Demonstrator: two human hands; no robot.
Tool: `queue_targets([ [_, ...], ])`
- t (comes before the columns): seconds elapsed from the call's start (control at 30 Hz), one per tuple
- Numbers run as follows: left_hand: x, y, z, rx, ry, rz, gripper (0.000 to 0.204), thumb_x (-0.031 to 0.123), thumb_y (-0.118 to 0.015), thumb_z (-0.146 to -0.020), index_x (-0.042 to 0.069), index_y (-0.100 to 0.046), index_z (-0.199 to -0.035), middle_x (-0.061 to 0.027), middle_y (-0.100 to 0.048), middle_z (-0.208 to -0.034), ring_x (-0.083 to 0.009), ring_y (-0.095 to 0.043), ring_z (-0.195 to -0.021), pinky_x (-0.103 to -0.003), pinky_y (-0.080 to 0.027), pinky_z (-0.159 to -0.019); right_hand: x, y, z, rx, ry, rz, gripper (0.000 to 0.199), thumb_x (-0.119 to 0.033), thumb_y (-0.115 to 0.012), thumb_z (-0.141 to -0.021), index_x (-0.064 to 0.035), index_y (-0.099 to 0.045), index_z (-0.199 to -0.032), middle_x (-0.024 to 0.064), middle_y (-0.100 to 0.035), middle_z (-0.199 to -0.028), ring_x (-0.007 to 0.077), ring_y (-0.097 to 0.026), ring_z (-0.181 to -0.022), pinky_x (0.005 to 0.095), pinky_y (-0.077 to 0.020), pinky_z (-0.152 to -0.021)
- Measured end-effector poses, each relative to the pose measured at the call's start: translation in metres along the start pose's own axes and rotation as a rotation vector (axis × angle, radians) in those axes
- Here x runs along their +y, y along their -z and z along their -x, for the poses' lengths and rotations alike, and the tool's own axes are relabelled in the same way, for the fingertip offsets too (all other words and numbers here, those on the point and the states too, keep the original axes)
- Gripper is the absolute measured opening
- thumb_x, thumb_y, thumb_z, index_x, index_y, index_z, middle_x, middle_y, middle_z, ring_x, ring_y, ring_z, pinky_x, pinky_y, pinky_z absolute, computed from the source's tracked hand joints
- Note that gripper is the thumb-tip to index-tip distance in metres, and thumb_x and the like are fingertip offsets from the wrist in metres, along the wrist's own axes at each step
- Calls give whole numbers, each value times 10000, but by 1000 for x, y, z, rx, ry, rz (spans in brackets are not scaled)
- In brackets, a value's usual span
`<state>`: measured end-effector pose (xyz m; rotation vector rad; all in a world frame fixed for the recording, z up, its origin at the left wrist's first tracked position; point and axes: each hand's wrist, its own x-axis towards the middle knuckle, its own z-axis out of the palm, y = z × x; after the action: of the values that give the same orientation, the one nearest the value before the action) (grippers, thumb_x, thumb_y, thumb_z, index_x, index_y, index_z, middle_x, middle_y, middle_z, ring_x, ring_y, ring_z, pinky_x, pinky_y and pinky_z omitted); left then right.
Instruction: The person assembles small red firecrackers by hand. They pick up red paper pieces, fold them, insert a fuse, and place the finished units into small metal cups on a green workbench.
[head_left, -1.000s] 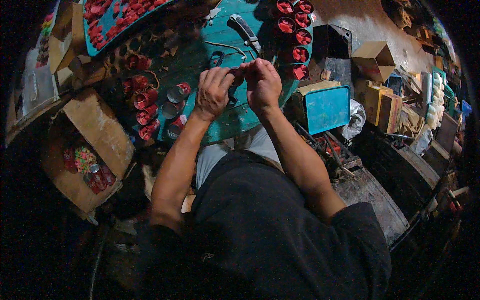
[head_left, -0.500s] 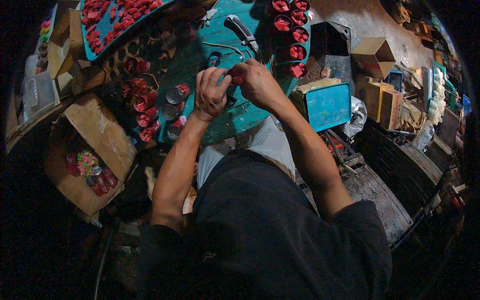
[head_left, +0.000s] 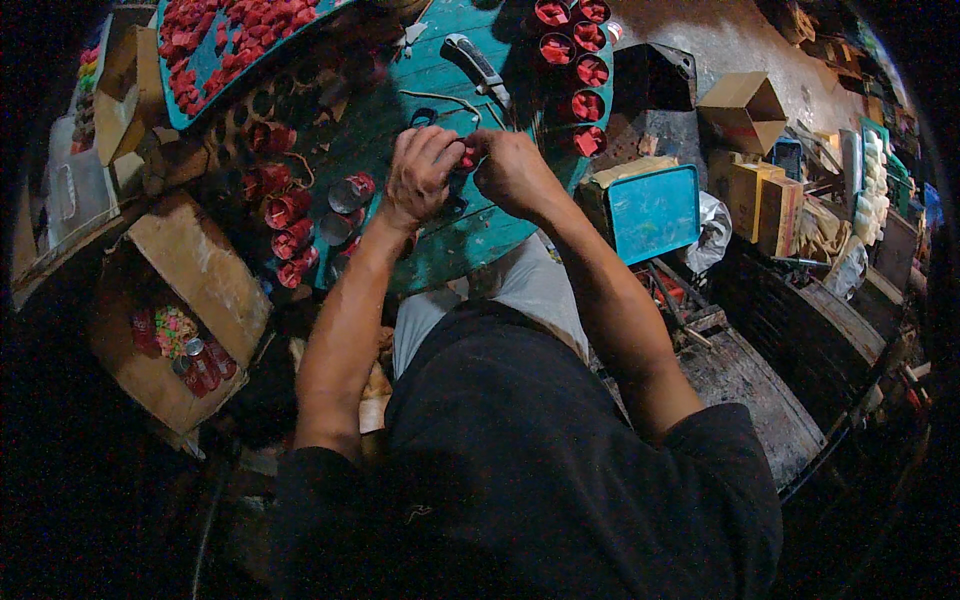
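Observation:
Over the near part of the teal wooden table (head_left: 480, 233), my left hand (head_left: 422, 172) is closed around a small red object (head_left: 467, 158). The fingers hide most of it, so its kind cannot be made out. Close beside it, my right hand (head_left: 515, 172) has its fingers curled, the tips bunched at the red object; whatever they pinch is hidden. Beyond the hands lies a grey and black utility knife (head_left: 476, 66). A thin pale cord (head_left: 438, 97) and a small dark ring-shaped thing (head_left: 423, 117) rest between the knife and my left hand.
Red cups filled with red chunks (head_left: 587, 104) line the table's right side. Cut cans (head_left: 290, 240) stand at the left, below a teal tray of red chunks (head_left: 200, 88). A cardboard box (head_left: 190, 260) holds red cans; a blue tray (head_left: 655, 213) leans at the right.
Both hands have shifted slightly, and the red object now shows less between them. My left hand sits a little lower over the near cans. The whole view has drifted slightly.

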<state>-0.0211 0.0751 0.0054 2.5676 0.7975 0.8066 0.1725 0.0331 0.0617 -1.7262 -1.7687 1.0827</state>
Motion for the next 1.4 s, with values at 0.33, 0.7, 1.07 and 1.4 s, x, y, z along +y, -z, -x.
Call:
queue_targets([
  [0.33, -6, -3, -5, -52, 27, -42, 324, 54, -691, -741, 55, -659, -1064, -113, -689, -1083, -327, -631, -1082, -488, -467, -941, -15, 1, 7, 45, -151, -132, 275, -80, -706, -782, 21, -722, -1037, 289, -707, -992, 448, -699, -913, 487, -561, -806],
  [0.7, -17, -12, -3, 36, 81, 145, 203, 56, -720, -844, 57, -656, -1036, -123, -701, -1004, -353, -671, -950, -454, -505, -836, 13, 0, 27, -13, 8, 118, 426, -110, -694, -819, -53, -665, -1240, 243, -660, -1005, 439, -665, -918, 506, -556, -791],
  [1.07, -7, -8, -5, 28, 157, 137, 122, 59, -701, -873, 51, -643, -980, -118, -683, -944, -341, -657, -878, -455, -505, -817, 18, -26, 14, -246, 15, 437, 361, -157, -503, -960, -123, -613, -1302, 217, -711, -849, 415, -698, -699, 527, -546, -602],
  [1.4, -10, -7, 3, -46, 99, 171, 129, 85, -679, -857, 66, -676, -984, -105, -696, -1048, -333, -669, -945, -461, -511, -789, 41, -34, 11, -111, 156, 544, 344, -174, -488, -996, -108, -615, -1309, 204, -705, -811, 391, -694, -650, 519, -527, -538],
])
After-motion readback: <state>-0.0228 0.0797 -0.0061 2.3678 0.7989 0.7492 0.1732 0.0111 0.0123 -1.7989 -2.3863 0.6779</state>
